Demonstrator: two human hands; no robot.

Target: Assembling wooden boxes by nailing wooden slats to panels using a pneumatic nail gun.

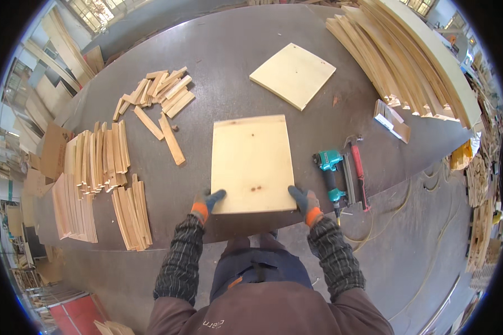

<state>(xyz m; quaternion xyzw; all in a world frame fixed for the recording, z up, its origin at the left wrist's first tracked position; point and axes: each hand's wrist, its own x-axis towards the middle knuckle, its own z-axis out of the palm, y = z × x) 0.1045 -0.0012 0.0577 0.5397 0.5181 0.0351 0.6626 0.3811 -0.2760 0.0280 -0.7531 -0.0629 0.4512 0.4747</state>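
A pale square wooden panel (252, 162) with a few dark knots lies at the near edge of the dark table, directly before me. My left hand (208, 202), in a dark and orange glove, grips its near left corner, the thumb on top. On the opposite corner my right hand (305, 202) holds the panel the same way; the fingers beneath are hidden on both sides. To the right of the panel lie a teal nail gun (331, 173) and a red-handled hammer (357, 167). Farther off, a second pale wooden panel (294, 75) rests flat on the table.
Short wood pieces (156, 89) form a loose heap at the left, with stacked strips (98, 159) nearer. Long curved boards (397, 61) fill the far right corner. Beside them sits a small open box (392, 121). A yellowish air hose (399, 209) trails across the floor.
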